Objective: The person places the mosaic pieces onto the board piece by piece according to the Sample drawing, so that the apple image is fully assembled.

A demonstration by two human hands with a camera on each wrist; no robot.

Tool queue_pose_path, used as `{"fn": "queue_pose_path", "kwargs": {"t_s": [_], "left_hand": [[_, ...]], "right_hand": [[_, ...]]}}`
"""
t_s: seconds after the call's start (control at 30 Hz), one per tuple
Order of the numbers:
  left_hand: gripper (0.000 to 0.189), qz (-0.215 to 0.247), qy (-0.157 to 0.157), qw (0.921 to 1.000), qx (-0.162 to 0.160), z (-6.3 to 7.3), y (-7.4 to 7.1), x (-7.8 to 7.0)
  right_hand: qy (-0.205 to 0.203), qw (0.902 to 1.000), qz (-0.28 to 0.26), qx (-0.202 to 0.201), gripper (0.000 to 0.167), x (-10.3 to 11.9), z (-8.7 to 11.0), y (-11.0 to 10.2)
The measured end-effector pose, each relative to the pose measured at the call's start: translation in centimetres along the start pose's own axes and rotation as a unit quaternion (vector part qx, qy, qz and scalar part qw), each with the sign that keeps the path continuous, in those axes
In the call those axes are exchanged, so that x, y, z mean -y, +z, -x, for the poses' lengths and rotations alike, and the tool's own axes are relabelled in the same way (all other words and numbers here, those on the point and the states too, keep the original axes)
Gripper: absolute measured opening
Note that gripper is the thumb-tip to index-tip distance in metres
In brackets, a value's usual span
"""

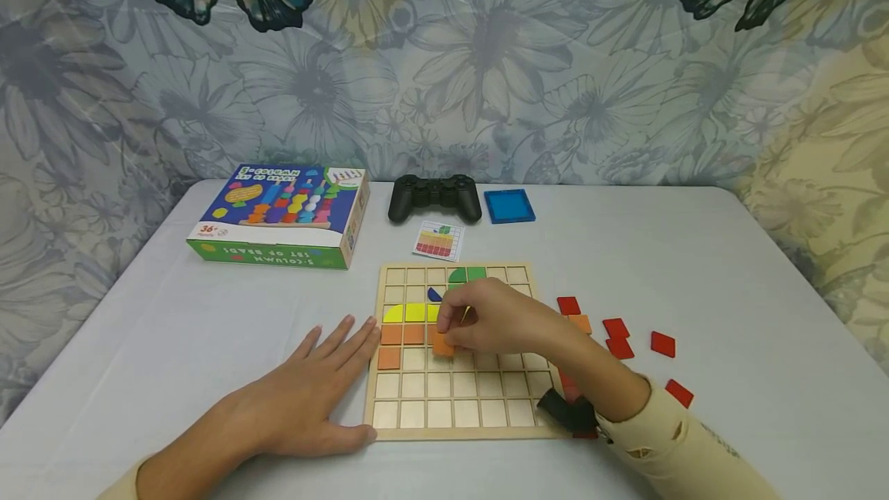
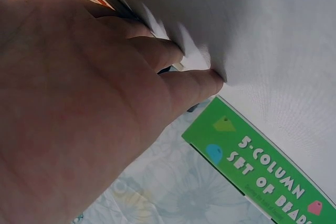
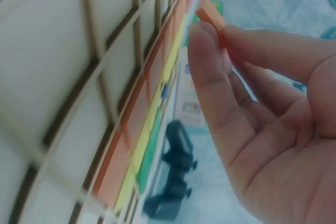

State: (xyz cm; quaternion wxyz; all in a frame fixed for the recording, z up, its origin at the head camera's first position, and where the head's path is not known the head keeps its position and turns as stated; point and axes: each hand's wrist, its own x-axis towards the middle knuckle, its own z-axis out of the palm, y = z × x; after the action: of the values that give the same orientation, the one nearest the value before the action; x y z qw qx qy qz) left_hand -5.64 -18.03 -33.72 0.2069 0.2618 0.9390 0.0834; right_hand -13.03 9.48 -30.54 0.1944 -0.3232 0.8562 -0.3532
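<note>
Between thumb and fingertips, my right hand [image 1: 503, 320] pinches an orange square tile [image 1: 441, 345] over the wooden grid board [image 1: 461, 434]. The right wrist view shows that orange tile [image 3: 211, 18] tilted and clear of the grid. Orange tiles [image 1: 390, 359] fill some cells at the board's left, below a row of yellow pieces [image 1: 414, 312]. Green pieces [image 1: 467, 275] and a dark blue piece [image 1: 434, 295] lie farther up; my right hand hides part of these rows. My left hand [image 1: 305, 400] lies flat, fingers spread, fingertips and thumb at the board's left edge.
Loose red tiles [image 1: 663, 344] lie right of the board, with an orange one [image 1: 580, 323] partly behind my right forearm. Behind the board are a pattern card [image 1: 439, 241], a black game controller [image 1: 434, 197], a blue tray [image 1: 510, 207] and a bead-set box [image 1: 278, 214].
</note>
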Motion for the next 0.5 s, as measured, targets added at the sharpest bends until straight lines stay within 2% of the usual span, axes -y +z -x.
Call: {"fn": "queue_pose_path", "kwargs": {"t_s": [0.3,0.5], "left_hand": [[0.108,0.004,0.01,0.9999,-0.007,0.1,0.0,0.1],[0.108,0.01,0.016,0.9997,-0.012,0.2,0.0,0.1]], "right_hand": [[0.019,0.9991,0.038,-0.007,0.018,1.5,-1.7,2.1],[0.004,0.9976,0.069,-0.01,0.019,1.9,-2.3,3.1]]}}
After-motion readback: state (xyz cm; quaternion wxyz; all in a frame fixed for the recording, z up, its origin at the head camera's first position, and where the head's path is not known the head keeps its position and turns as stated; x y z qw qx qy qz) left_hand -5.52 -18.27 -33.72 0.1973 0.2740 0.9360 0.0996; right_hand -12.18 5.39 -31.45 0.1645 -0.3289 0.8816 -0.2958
